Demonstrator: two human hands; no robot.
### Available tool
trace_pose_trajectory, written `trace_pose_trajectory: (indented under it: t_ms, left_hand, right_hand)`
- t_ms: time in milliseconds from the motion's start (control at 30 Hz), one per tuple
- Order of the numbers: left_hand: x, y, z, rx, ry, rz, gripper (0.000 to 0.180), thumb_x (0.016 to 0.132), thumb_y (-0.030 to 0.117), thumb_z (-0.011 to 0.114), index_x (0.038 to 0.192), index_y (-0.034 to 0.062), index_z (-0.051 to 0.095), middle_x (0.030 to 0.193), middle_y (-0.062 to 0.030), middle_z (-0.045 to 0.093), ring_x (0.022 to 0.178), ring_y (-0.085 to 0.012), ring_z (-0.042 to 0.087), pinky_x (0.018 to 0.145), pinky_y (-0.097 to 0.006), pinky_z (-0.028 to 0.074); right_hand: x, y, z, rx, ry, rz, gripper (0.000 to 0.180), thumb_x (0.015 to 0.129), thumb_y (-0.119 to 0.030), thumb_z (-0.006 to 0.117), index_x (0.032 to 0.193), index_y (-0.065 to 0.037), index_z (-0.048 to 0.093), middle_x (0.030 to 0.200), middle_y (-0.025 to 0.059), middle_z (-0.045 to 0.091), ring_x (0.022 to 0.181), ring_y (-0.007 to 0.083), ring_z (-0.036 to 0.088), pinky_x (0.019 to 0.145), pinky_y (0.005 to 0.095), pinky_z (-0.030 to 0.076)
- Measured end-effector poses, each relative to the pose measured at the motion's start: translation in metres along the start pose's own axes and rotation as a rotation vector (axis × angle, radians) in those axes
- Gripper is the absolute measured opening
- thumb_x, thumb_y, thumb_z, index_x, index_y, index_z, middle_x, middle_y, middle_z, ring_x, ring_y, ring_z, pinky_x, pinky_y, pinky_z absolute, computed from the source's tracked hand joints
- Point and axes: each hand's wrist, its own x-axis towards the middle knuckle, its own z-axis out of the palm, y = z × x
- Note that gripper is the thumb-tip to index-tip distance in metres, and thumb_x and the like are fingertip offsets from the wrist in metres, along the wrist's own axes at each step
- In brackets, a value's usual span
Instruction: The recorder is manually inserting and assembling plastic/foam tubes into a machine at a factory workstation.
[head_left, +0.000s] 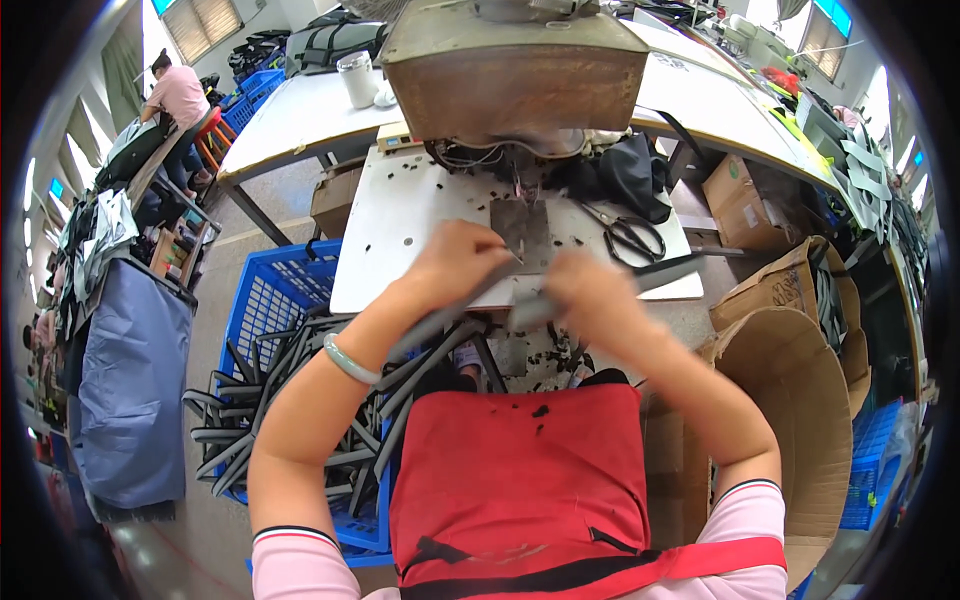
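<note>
At the near edge of a white sewing table, my left hand (462, 262) is closed, its fingertips pinched beside the metal plate (518, 222). A grey strip (435, 322) runs under that hand toward my lap, and its far end is at the fingers. My right hand (592, 290), smeared by motion, is closed around a grey-and-black padded strip (665, 272) that sticks out on both sides of it. Just beyond both hands stands the sewing machine (515, 85), its needle area (522, 185) above the plate. Black-handled scissors (630, 235) lie right of the plate.
Left of me, a blue basket (285, 275) overflows with several grey-and-black strips (250, 430). Black cloth (635, 175) lies on the table's right, and dark scraps dot the table. An open cardboard box (790, 400) stands at right. Another person (180, 100) sits far left.
</note>
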Motion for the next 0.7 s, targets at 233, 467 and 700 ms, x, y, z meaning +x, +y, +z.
trace_pose_trajectory:
  t_ms: [233, 467, 700]
  left_hand:
    - [-0.019, 0.075, 0.043, -0.307, -0.041, 0.099, 0.024, 0.085, 0.017, 0.063, 0.084, -0.006, 0.067, 0.069, -0.0209, 0.064, 0.064, -0.0232, 0.064, 0.063, -0.036, 0.049]
    - [-0.057, -0.001, 0.008, -0.534, -0.487, -0.518, 0.036, 0.097, 0.033, 0.06, 0.094, -0.0016, 0.07, 0.072, -0.0021, 0.063, 0.066, -0.0096, 0.055, 0.059, -0.025, 0.044]
    - [-0.045, 0.01, -0.013, -0.171, -0.209, -0.223, 0.03, 0.09, 0.026, 0.067, 0.097, -0.0031, 0.072, 0.077, -0.0062, 0.068, 0.068, -0.0119, 0.06, 0.063, -0.026, 0.048]
  right_hand:
    - [-0.018, -0.099, 0.089, -0.267, -0.19, -0.354, 0.008, 0.075, -0.014, 0.064, 0.077, -0.007, 0.068, 0.102, 0.0138, 0.066, 0.094, 0.027, 0.066, 0.078, 0.0414, 0.053]
    - [-0.025, -0.012, -0.022, 0.144, -0.221, 0.143, 0.037, 0.074, -0.017, 0.076, 0.104, -0.007, 0.058, 0.083, 0.0151, 0.067, 0.085, 0.0351, 0.066, 0.076, 0.0443, 0.051]
    - [-0.027, 0.032, -0.028, 0.079, -0.102, 0.146, 0.031, 0.079, -0.025, 0.074, 0.098, -0.005, 0.059, 0.088, 0.0134, 0.066, 0.089, 0.0344, 0.063, 0.077, 0.0449, 0.048]
